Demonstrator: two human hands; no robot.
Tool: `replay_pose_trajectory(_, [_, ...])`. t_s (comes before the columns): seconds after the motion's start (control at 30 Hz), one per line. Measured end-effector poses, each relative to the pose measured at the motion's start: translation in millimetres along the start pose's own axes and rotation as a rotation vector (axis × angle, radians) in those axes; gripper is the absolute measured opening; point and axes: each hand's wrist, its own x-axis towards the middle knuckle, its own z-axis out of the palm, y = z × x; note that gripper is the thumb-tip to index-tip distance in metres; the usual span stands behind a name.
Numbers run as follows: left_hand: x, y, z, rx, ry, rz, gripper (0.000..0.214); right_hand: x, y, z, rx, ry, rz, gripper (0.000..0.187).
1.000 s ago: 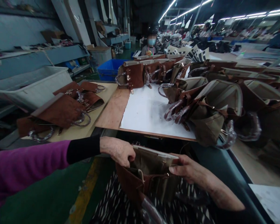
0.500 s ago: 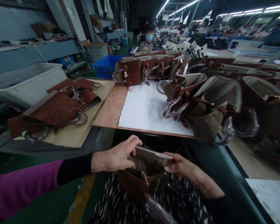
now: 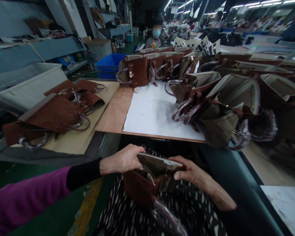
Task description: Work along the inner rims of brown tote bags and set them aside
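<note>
A brown suede handbag (image 3: 140,188) with an olive lining rests on my lap below the table edge, its mouth facing up. My left hand (image 3: 121,159) grips the left end of its top rim, fingers curled over it. My right hand (image 3: 189,170) clasps the right end of the same rim. A plastic-wrapped handle (image 3: 167,218) hangs from the bag toward me.
A white sheet (image 3: 154,114) covers the table ahead, ringed by several brown handbags (image 3: 211,108). More bags (image 3: 56,113) lie on a board at left beside a grey bin (image 3: 27,85) and a blue crate (image 3: 109,65). A masked person (image 3: 156,36) sits at the far end.
Both hands have drawn the bag's rim flatter and slightly lower on my lap. My left hand shifted from the bag's side up onto the rim.
</note>
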Motion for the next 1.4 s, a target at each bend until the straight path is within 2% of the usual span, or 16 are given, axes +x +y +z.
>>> replay_pose_trajectory(0.2, [3.2, 4.2, 2.1, 0.019, 0.007, -0.041, 0.021, -12.1, 6.5, 19.0, -0.37, 0.552, -0.13, 0.053])
replay_pose_trajectory(0.27, [4.1, 3.5, 2.2, 0.009, -0.01, -0.052, 0.022, -15.9, 8.7, 26.8, -0.459, 0.637, -0.202, 0.043])
replay_pose_trajectory(0.37, [5.5, 0.2, 4.2, -0.012, -0.019, -0.051, 0.025, -17.3, 8.2, 37.6, -0.598, 0.687, -0.295, 0.024])
replay_pose_trajectory(0.43, [6.2, -2.7, 6.7, -0.019, -0.009, -0.042, 0.024, -14.7, 6.0, 43.1, -0.694, 0.718, -0.317, 0.019])
replay_pose_trajectory(0.7, [6.1, -6.3, 10.2, -0.04, 0.001, -0.032, 0.021, 2.7, 2.1, 52.0, -0.797, 0.706, -0.249, 0.026])
replay_pose_trajectory(0.9, [6.5, -4.8, 8.2, -0.009, 0.022, -0.013, 0.023, 8.4, -1.2, 51.7, -0.894, 0.653, -0.176, 0.015])
replay_pose_trajectory(1.0, [6.2, -3.4, 7.4, 0.013, 0.039, -0.005, 0.024, 9.3, -0.7, 52.9, -0.985, 0.626, -0.169, 0.017])
replay_pose_trajectory(1.17, [5.2, -1.2, 5.1, 0.045, 0.059, -0.002, 0.023, 7.0, 5.3, 54.5, -1.076, 0.595, -0.254, 0.028])
replay_pose_trajectory(1.4, [7.6, -4.8, 3.6, 0.042, 0.077, -0.007, 0.019, 5.3, 11.2, 52.1, -1.017, 0.598, -0.415, 0.026])
